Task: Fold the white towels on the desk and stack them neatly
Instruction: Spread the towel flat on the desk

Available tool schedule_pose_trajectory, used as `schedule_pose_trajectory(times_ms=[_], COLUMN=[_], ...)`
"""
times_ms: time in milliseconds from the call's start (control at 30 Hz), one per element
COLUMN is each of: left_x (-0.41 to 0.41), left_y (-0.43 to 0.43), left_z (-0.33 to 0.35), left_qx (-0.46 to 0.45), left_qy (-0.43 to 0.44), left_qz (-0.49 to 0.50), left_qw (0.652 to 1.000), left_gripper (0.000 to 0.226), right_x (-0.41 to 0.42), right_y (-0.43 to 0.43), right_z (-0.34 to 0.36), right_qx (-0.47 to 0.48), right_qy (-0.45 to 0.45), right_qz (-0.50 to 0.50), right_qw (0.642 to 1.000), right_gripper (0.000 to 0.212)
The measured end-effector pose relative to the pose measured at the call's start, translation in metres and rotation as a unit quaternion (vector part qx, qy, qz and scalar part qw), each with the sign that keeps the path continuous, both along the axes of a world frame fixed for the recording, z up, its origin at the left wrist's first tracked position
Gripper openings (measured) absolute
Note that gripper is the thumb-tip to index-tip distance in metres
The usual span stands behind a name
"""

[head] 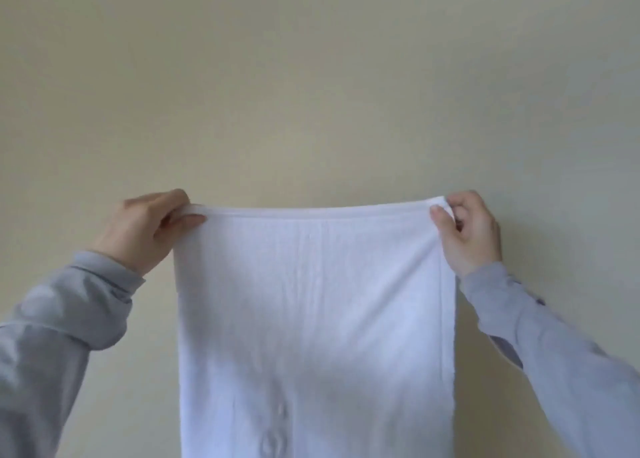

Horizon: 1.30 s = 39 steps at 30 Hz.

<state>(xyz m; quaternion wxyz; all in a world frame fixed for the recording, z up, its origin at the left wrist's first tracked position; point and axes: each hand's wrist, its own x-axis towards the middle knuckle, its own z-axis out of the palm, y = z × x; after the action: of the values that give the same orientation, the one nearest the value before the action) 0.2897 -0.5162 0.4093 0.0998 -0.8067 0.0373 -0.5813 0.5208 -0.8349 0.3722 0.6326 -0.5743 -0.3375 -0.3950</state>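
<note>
White towel [311,319] hangs in the air before a plain wall [311,76], spread flat. Left hand [145,229] and right hand [467,232] each pinch a top corner. Step judged: opening out before folding. Next: bring the corners together evenly; bench out of view.

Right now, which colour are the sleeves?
Light grey sleeves, seen in the head view.
</note>
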Motion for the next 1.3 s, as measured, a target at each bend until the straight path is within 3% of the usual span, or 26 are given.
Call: schedule_pose_trajectory(times_ms=[67, 200, 333, 467, 667, 967, 1100, 1200, 1300], left_x=[-0.010, -0.015, -0.016, -0.011, -0.006, 0.014, 0.004, 0.020, 0.037], left_y=[0.006, 0.008, 0.008, 0.009, 0.001, -0.055, -0.069, -0.079, -0.096], left_z=[0.017, 0.025, 0.036, 0.036, 0.033, 0.034, 0.044, 0.027, 0.004], left_qx=[0.005, -0.007, -0.006, -0.146, -0.303, -0.338, -0.301, -0.325, -0.354], left_qy=[-0.056, 0.019, -0.001, 0.014, 0.002, -0.037, -0.050, -0.026, -0.004], left_qz=[0.012, 0.033, 0.035, -0.056, -0.215, -0.282, -0.317, -0.297, -0.282], left_qw=[0.998, 0.999, 0.999, 0.988, 0.928, 0.897, 0.898, 0.898, 0.892], left_gripper=[0.030, 0.032, 0.029, 0.022, 0.016, 0.020, 0.029, 0.013, 0.012], right_x=[-0.007, -0.014, -0.013, -0.011, -0.012, -0.016, -0.028, -0.022, -0.012], right_y=[-0.012, -0.006, -0.003, 0.000, -0.015, -0.064, -0.112, -0.122, -0.128], right_z=[0.023, 0.038, 0.046, 0.038, 0.028, 0.031, 0.042, 0.032, 0.014], right_qx=[0.043, 0.007, 0.038, 0.059, 0.078, 0.099, 0.119, 0.080, 0.080], right_qy=[-0.028, -0.025, -0.020, 0.005, 0.035, 0.055, -0.012, -0.003, 0.030], right_qz=[0.021, 0.056, 0.074, 0.107, 0.181, 0.157, 0.159, 0.139, 0.119], right_qw=[0.998, 0.998, 0.996, 0.992, 0.980, 0.981, 0.980, 0.987, 0.989], right_gripper=[0.009, 0.009, 0.010, 0.013, 0.015, 0.016, 0.009, 0.015, 0.022])
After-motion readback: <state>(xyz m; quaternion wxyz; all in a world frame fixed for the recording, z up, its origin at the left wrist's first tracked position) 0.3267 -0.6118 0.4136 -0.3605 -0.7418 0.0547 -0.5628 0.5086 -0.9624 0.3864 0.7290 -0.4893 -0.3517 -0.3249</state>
